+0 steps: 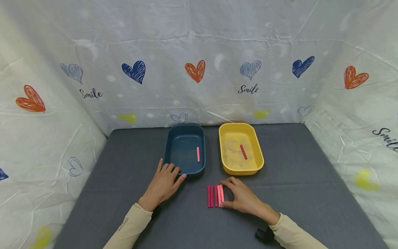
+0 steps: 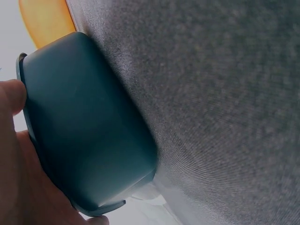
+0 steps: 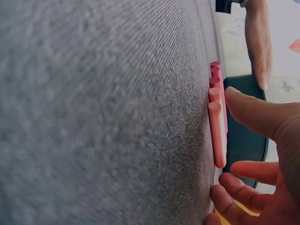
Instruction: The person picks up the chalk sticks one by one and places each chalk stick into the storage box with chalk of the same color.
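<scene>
A row of sticks, three dark red sticks point(image 1: 211, 196) and two pink sticks point(image 1: 219, 195), lies side by side on the grey cloth. My right hand point(image 1: 244, 197) is at the row's right end, thumb and forefinger spread about the two ends of the outermost pink stick point(image 3: 217, 136). In the right wrist view the fingers are apart from that stick. My left hand point(image 1: 163, 185) rests on the near left corner of a dark blue tub point(image 1: 186, 172), fingers over its rim. One pink stick point(image 1: 198, 154) lies inside this tub.
Right of the blue tub stands a yellow tub point(image 1: 242, 171) with one dark red stick point(image 1: 243, 151) in it. Behind the grey-covered table point(image 1: 289, 207) hangs a white curtain point(image 1: 217, 41) printed with hearts, with more curtain on both sides.
</scene>
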{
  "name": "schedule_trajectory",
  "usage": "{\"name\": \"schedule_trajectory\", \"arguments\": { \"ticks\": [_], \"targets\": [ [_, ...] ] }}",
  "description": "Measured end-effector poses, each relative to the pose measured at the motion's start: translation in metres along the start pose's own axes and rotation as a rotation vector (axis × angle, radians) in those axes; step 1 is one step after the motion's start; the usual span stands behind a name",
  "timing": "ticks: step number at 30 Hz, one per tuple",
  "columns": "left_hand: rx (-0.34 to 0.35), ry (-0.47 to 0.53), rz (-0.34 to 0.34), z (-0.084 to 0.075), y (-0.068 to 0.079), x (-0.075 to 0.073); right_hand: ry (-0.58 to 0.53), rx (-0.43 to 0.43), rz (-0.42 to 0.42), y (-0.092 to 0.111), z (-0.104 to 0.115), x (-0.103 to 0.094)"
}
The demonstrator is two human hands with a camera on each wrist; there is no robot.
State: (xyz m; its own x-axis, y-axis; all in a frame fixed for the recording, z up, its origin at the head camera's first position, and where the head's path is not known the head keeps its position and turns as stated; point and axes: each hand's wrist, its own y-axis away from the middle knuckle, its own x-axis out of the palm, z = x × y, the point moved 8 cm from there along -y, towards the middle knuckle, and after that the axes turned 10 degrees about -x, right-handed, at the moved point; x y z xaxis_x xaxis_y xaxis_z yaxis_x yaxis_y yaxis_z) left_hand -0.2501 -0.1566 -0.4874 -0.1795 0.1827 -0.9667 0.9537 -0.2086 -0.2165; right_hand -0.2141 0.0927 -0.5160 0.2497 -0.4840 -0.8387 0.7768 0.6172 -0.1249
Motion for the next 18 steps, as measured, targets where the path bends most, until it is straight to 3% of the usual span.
{"name": "schedule_trajectory", "arguments": {
  "ticks": [18],
  "targets": [
    [0.022,-0.013,-0.025,-0.0005,0.0009,-0.0012,0.042,0.012,0.085,-0.0045,-0.0012,0.0055]
  ]
}}
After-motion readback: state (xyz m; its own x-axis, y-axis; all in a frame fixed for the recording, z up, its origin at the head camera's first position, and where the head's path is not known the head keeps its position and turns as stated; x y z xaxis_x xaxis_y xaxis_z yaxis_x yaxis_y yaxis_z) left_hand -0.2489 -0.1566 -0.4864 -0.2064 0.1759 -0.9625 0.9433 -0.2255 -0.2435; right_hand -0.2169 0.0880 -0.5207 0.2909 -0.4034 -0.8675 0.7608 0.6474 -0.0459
